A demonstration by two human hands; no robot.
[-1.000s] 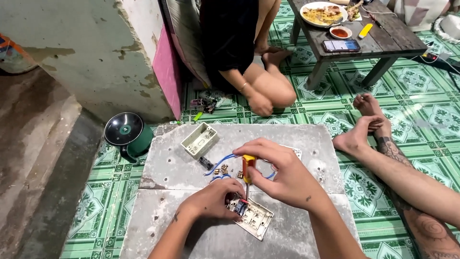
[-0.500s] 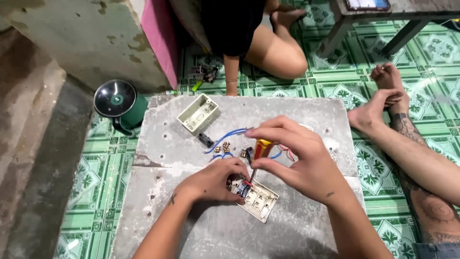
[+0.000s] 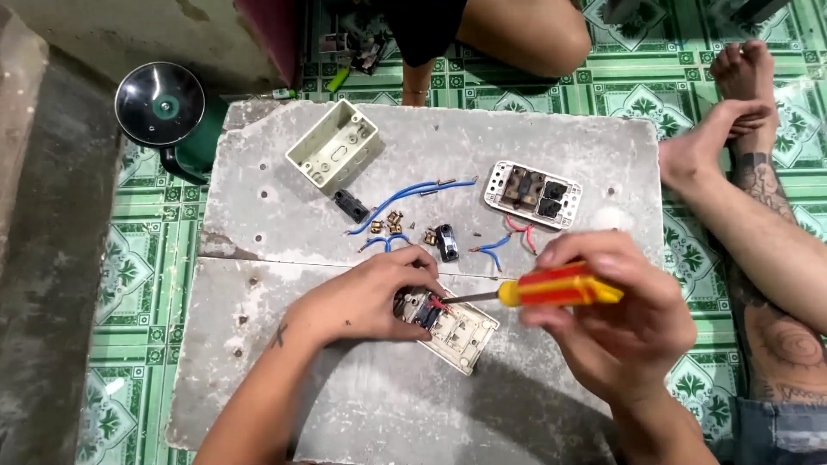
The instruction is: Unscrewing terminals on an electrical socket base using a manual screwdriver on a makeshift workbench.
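Observation:
My left hand (image 3: 366, 297) presses down on a cream switch plate (image 3: 461, 331) lying on a grey concrete slab (image 3: 284, 232), fingers on a small module with red wires. My right hand (image 3: 616, 331) grips a red and yellow screwdriver (image 3: 551, 288), held level with its tip at that module. Beyond them lie blue wires (image 3: 412, 194), small brass terminals (image 3: 389, 226), a black switch module (image 3: 446, 242), another switch frame (image 3: 532, 195) and a cream wall box (image 3: 334, 147).
A green angle grinder (image 3: 164, 112) sits at the slab's far left on the green patterned tile floor (image 3: 142, 284). One person sits beyond the slab (image 3: 508, 34). Another person's tattooed leg and feet (image 3: 749, 207) lie along the right side.
The view has tilted down and closer to the slab. My right hand has swung the screwdriver from upright to level, tip pointing left at the module under my left fingers.

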